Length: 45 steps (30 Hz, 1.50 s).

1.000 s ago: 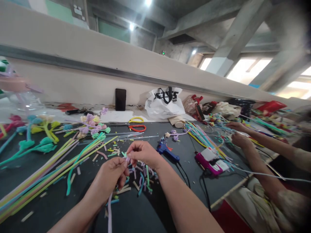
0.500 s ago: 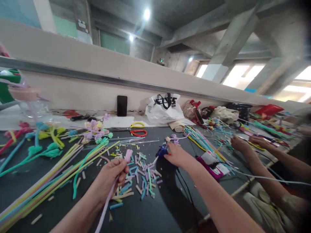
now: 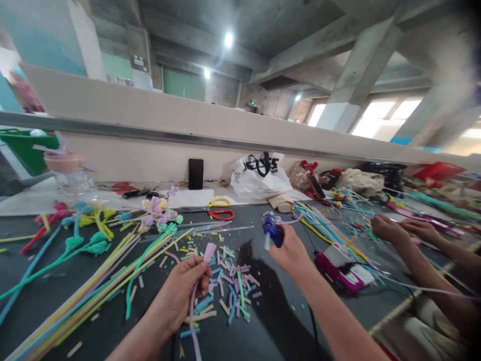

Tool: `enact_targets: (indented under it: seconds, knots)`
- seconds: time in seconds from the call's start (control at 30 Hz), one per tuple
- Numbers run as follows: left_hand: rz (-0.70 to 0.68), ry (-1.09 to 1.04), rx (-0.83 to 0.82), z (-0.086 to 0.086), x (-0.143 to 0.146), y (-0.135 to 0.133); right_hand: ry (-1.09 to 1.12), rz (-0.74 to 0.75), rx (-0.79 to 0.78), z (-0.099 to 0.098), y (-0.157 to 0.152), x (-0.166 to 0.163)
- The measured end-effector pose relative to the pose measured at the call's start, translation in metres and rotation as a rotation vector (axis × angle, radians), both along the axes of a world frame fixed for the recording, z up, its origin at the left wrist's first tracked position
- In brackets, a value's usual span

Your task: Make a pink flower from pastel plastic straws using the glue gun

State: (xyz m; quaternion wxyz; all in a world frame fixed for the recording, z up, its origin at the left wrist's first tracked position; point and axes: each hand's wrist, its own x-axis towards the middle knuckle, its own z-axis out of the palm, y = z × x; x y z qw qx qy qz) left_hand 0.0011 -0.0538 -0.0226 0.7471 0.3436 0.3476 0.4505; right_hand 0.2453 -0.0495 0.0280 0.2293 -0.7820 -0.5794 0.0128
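Observation:
My left hand (image 3: 191, 278) is closed around a lilac pipe cleaner (image 3: 193, 321), whose long stem hangs down toward me. A short pale-pink bundle of cut pieces (image 3: 209, 251) pokes out above the thumb. My right hand (image 3: 289, 248) grips a blue hot glue gun (image 3: 273, 229), raised over the dark table with a whitish translucent stick at its lower left end. Between and below the hands lie many cut pipe cleaner pieces (image 3: 225, 281). Just behind the glue gun runs a lilac stem (image 3: 295, 219).
Long pipe cleaners (image 3: 93, 296) and finished flowers (image 3: 154, 210) lie left. Scissors with yellow and red handles (image 3: 221, 214), a phone (image 3: 196, 174) and a white bag (image 3: 259, 178) are at the back. Right are a purple-white device (image 3: 343, 271) and another person's hands (image 3: 389, 230).
My right hand has lifted the glue gun from the table and turned it. My left hand keeps hold of the lilac pipe cleaner. The whole view has shifted slightly.

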Motion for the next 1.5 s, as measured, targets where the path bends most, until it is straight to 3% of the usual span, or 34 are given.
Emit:
enact_targets:
  seconds: [0.03,0.1,0.17,0.27,0.37,0.43,0.53,0.7,0.97,1.23,1.5]
  knots:
    - [0.007,-0.005,-0.009,0.001,0.0,0.0,0.064,0.007,0.049,0.002,-0.009,-0.008]
    - [0.029,-0.021,-0.029,0.003,0.001,0.0,0.564,0.139,0.191,0.002,-0.028,-0.028]
    - [0.058,-0.04,-0.03,0.003,0.001,0.001,1.013,0.383,0.216,-0.003,-0.043,-0.047]
    - [0.111,-0.052,-0.042,0.002,0.001,0.002,1.271,0.532,0.114,-0.016,-0.054,-0.068]
    - [0.141,-0.065,-0.058,0.0,0.001,0.004,1.186,0.524,-0.037,-0.027,-0.052,-0.08]
    - [0.157,-0.084,-0.048,0.0,0.001,0.004,1.087,0.436,-0.097,-0.035,-0.049,-0.084]
    - [0.182,-0.095,-0.043,0.001,0.001,0.004,0.94,0.286,-0.054,-0.049,-0.043,-0.088]
    - [0.236,-0.055,-0.04,0.005,0.001,0.004,0.807,0.312,0.037,-0.066,-0.04,-0.087]
    - [0.231,-0.049,-0.026,0.004,0.003,0.004,0.638,0.273,0.02,-0.062,-0.041,-0.087]
    - [0.222,-0.03,-0.02,0.005,0.003,0.003,0.742,0.349,0.043,-0.065,-0.041,-0.087]
    - [0.222,-0.057,-0.024,0.004,0.002,0.002,0.686,0.343,-0.02,-0.06,-0.041,-0.089]
